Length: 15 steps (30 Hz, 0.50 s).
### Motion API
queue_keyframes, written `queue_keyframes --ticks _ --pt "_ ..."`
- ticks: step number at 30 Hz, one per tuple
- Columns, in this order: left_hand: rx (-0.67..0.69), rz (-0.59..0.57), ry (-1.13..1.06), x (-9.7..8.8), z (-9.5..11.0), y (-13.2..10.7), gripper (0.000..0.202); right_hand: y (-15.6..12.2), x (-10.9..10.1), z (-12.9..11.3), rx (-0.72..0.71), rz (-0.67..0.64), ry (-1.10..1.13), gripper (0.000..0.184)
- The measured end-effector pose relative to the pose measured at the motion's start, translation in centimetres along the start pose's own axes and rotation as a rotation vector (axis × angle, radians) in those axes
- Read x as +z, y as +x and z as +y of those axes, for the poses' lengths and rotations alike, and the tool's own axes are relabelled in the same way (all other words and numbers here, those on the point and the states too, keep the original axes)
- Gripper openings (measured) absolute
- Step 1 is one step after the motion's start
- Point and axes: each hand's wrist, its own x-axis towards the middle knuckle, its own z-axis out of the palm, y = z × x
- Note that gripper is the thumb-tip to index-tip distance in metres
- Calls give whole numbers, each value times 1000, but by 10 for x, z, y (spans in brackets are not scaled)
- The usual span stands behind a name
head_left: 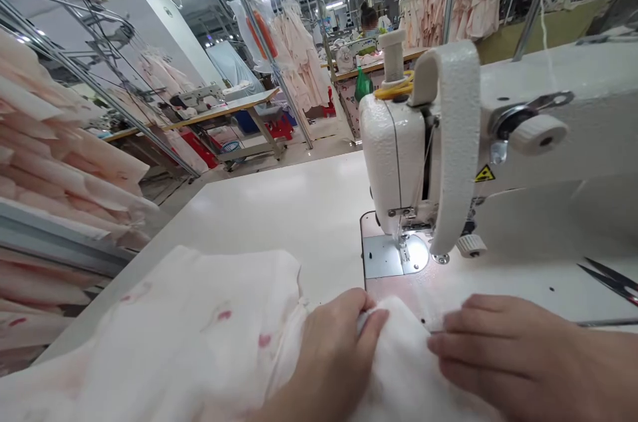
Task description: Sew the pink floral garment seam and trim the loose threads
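The left hand (pixel 333 350) has its thumb and forefinger pressed near to each other, and they pinch a fold of the cloth (pixel 199 316). Its other fingers are curled under and mostly hidden. The right hand (pixel 503 349) is a little blurred; its fingers lie side by side, almost straight, and their tips point to the left, at the right edge of the cloth. Whether these tips press the cloth or stay just above it, I cannot tell.

The cloth, white with pink spots, lies on the near part of the table (pixel 279 209), in front of the machine (pixel 399 143). Its long axis goes from left to right across the view, and its right end points toward the right hand. The plate (pixel 386 256) under the needle is bare. To the right lie scissors (pixel 608 283), tips pointing left.
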Motion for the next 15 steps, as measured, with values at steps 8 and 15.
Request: queue_keyframes --ticks 8,15 --pt "34 -10 51 4 0 1 24 15 9 14 -155 -34 -165 47" --pt "70 19 92 5 0 4 22 14 16 15 -139 28 -90 44"
